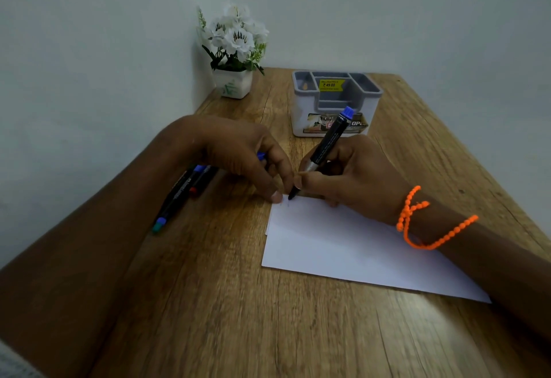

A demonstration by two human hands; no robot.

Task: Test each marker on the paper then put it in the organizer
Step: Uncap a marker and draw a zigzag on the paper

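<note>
My right hand (354,178) grips a black marker (329,139) with a blue end, its tip touching the far left corner of the white paper (343,252). My left hand (241,154) presses a fingertip on that same corner and holds a blue cap (261,156) that peeks out between its fingers. Several other markers (179,196) with blue, green and red ends lie on the table under my left wrist. The grey-and-white organizer (335,103) stands behind my hands, and no markers show in its compartments.
A small white pot of white flowers (235,49) stands in the back left corner against the wall. The wooden table (208,303) extends toward me. An orange beaded band (417,219) circles my right wrist.
</note>
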